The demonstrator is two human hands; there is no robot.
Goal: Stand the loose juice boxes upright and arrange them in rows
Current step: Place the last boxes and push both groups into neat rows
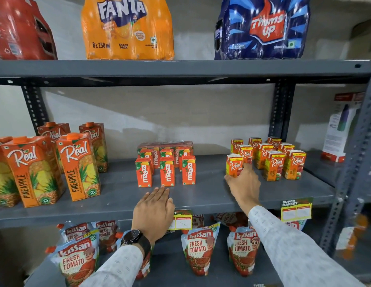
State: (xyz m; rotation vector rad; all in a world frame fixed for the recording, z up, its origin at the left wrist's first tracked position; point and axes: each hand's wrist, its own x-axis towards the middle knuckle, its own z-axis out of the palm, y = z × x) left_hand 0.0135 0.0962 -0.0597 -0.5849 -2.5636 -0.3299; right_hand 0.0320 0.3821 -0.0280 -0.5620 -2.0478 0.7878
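Several small Real juice boxes (275, 160) stand upright in rows at the right of the grey middle shelf (201, 195). My right hand (243, 183) grips the front-left Real box (234, 164), which stands upright on the shelf. Small red Maaza juice boxes (167, 169) stand upright in rows at the shelf's middle, with a wrapped pack behind them. My left hand (153, 210) rests flat on the shelf's front edge just before the Maaza boxes, fingers together, holding nothing.
Large Real pineapple cartons (77, 164) stand at the left. Fanta (126, 27) and Thums Up (263, 27) packs sit on the shelf above. Kissan ketchup pouches (199, 249) fill the shelf below. Price tags (295, 210) hang on the shelf edge.
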